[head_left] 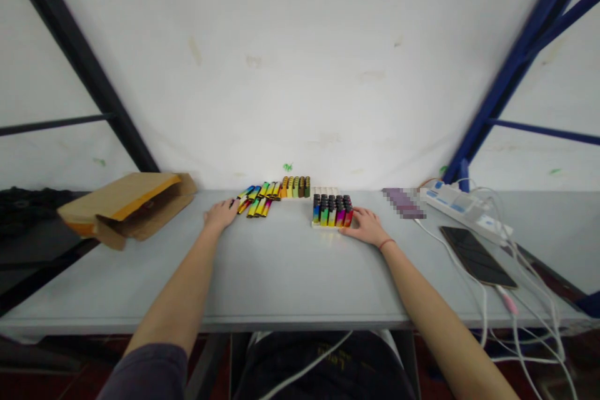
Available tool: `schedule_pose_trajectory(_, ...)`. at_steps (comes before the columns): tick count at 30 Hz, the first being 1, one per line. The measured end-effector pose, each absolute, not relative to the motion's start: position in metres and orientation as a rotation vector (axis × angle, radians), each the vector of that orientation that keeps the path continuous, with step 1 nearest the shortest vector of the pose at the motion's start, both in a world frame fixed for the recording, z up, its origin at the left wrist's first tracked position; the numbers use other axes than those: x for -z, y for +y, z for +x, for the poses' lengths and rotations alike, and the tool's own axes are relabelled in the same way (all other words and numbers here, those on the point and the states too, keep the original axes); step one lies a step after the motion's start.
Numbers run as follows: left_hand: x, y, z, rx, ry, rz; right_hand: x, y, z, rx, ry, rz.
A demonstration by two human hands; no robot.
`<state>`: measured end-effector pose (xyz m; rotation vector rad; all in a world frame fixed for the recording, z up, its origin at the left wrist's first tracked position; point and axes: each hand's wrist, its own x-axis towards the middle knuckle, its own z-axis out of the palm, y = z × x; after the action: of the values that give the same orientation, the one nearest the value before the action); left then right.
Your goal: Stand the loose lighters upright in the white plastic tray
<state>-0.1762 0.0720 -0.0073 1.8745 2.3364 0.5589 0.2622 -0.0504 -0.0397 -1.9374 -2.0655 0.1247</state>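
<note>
My right hand (pixel 368 227) rests at the right side of a white tray (pixel 323 225) filled with upright, multicoloured lighters (pixel 332 212) with black tops. Its thumb lies at the tray's front corner, its fingers along the right side. On the left, my left hand (pixel 220 215) lies low on the table with fingers stretched toward a loose pile of shiny coloured lighters (pixel 257 206). A small dark thing shows at its fingertips; whether it is held is unclear. Behind, between pile and tray, stands a block of upright yellow-to-olive pieces (pixel 295 187), gold on top.
An open cardboard box (pixel 126 200) lies at the left. A pale tray (pixel 325 190) sits behind the filled one. To the right are a phone (pixel 477 256), a white power strip (pixel 469 209), loose cables (pixel 485 306) and a pixelated purple thing (pixel 404 203). A wall closes the back.
</note>
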Motion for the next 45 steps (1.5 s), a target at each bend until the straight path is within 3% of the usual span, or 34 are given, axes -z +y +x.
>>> schedule_pose_trajectory(3,0.013,0.070,-0.174,-0.411,2.270,1.985,0.040,-0.051,0.262,-0.120,-2.063,-1.939)
schedule_pose_trajectory(14,0.018,0.043,-0.131,-0.503,2.249,1.915,0.039,-0.051,0.261,-0.121,-2.072,-1.938)
schedule_pose_trajectory(20,0.011,0.022,-0.097,-0.914,2.308,2.157,0.039,-0.051,0.262,-0.129,-2.074,-1.939)
schedule_pose_trajectory(24,0.010,0.017,-0.068,-0.680,1.864,2.551,0.039,-0.051,0.262,-0.121,-2.076,-1.932)
schedule_pose_trajectory(28,0.021,0.020,-0.052,-0.466,1.861,2.568,0.039,-0.051,0.262,-0.128,-2.079,-1.929)
schedule_pose_trajectory(36,0.024,0.014,-0.055,-0.622,1.655,2.707,0.039,-0.051,0.264,-0.129,-2.082,-1.928)
schedule_pose_trajectory(45,0.024,0.012,-0.049,-0.555,1.400,2.719,0.039,-0.051,0.264,-0.125,-2.088,-1.947)
